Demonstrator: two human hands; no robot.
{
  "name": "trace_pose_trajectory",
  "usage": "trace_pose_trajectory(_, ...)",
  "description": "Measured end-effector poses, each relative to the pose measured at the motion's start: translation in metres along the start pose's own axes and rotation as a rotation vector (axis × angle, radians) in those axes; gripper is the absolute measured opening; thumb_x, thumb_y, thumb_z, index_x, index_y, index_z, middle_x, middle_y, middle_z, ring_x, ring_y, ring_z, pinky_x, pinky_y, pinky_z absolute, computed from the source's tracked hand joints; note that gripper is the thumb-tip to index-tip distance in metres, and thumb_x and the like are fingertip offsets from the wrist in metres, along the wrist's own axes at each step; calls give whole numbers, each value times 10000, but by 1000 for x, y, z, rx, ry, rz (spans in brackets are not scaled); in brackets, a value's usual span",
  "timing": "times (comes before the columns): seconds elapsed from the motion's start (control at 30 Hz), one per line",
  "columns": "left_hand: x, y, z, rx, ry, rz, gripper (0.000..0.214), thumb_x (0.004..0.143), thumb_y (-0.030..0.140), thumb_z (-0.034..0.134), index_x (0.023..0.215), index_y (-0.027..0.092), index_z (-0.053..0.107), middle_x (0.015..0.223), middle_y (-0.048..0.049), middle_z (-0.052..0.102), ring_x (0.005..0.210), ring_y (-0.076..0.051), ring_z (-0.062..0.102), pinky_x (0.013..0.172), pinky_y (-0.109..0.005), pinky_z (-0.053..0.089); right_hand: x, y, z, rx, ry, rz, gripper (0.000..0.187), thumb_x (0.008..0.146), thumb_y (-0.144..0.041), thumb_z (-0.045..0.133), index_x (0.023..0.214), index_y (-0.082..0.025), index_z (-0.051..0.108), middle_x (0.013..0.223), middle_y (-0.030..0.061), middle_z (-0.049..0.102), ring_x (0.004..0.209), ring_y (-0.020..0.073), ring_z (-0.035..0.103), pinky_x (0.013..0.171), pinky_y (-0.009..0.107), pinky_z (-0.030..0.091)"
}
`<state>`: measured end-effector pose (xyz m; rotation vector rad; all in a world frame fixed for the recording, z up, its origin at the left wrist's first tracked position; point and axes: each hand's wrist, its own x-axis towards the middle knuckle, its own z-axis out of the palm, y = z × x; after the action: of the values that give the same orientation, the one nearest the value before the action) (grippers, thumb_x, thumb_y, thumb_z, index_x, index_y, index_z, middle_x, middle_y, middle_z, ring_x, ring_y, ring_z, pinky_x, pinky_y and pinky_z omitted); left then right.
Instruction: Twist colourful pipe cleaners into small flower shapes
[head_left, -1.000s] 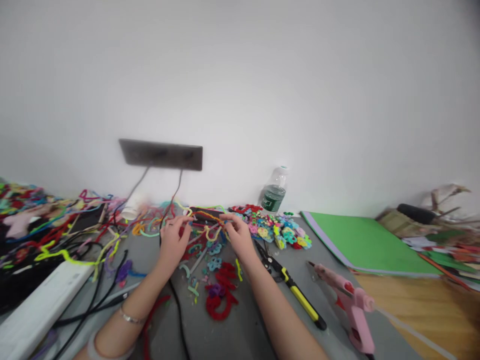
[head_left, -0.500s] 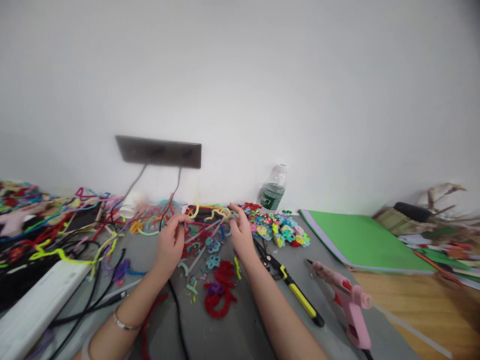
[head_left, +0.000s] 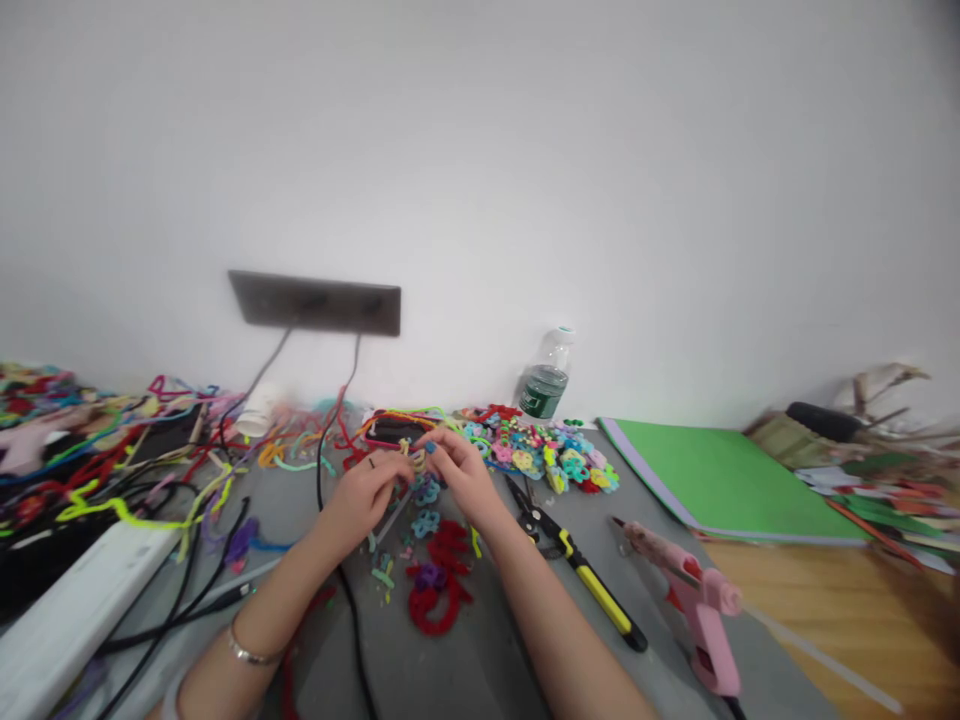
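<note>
My left hand [head_left: 370,493] and my right hand [head_left: 463,478] meet over the middle of the table, fingertips nearly touching. Pinched between both sets of fingers is a pale yellow pipe cleaner [head_left: 418,460], bent into small curls and partly covered by the fingers. Just below the hands lie blue pipe-cleaner flowers [head_left: 426,522] and a clear glue stick [head_left: 391,520]. Closer to me is a red pipe-cleaner shape [head_left: 442,605] with a purple flower [head_left: 430,577] on it. A dark phone-like object [head_left: 390,428] lies behind the fingers.
Right of my arm lie yellow-black pliers [head_left: 596,590] and a pink glue gun [head_left: 701,610]. Behind are a pile of colourful flowers [head_left: 574,460], a water bottle [head_left: 546,380] and green sheets [head_left: 727,475]. Cables, loose pipe cleaners and a white box [head_left: 90,610] crowd the left.
My hands have come together: the left moved right, the right moved left and slightly down. The pale yellow pipe cleaner is now between both hands' fingers and looks more tightly bunched.
</note>
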<state>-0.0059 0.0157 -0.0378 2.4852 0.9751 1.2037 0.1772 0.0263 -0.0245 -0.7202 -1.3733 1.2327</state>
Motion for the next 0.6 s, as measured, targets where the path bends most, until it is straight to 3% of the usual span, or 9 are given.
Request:
trace_pose_trajectory(0.1, -1, 0, 0, 11, 1, 23, 339, 880, 14, 403, 965, 212, 664, 991, -51, 738, 982, -170, 679, 881, -313, 544, 1, 4, -2, 22, 37, 37, 327, 788, -504, 659, 764, -213, 513, 586, -64, 395, 506, 97, 341, 508, 241, 269)
trace_pose_trajectory(0.23, 0, 1, -2, 47, 84, 2, 343, 922, 61, 414, 1065, 213, 687, 1080, -71, 739, 1041, -179, 679, 911, -331, 549, 4, 9, -7, -77, 41, 76, 443, 838, -595, 551, 635, -208, 480, 506, -62, 365, 459, 95, 301, 481, 252, 245)
trace_pose_trajectory(0.33, 1, 2, -3, 47, 105, 19, 344, 925, 66, 419, 1071, 213, 694, 1079, -71, 744, 1044, -174, 683, 913, -323, 552, 4, 8, -7, -112, 60, 79, 433, 834, -609, 550, 691, -200, 540, 502, -59, 405, 449, 98, 326, 480, 256, 257)
trace_pose_trajectory(0.47, 2, 7, -1, -6, 24, 59, 356, 908, 56, 406, 1032, 221, 695, 1073, -63, 755, 1041, -173, 690, 920, -326, 548, 3, 3, -5, -33, 44, 80, 355, 781, -556, 654, 800, -205, 600, 568, -57, 433, 496, 101, 358, 499, 245, 287)
trace_pose_trajectory(0.6, 2, 10, 1, -92, 18, -183, 245, 918, 161, 460, 1088, 204, 632, 926, -39, 772, 764, -153, 728, 702, -261, 570, 2, 4, -5, 46, 66, 112, 388, 817, -567, 610, 704, -195, 607, 509, -62, 372, 472, 95, 304, 490, 247, 253)
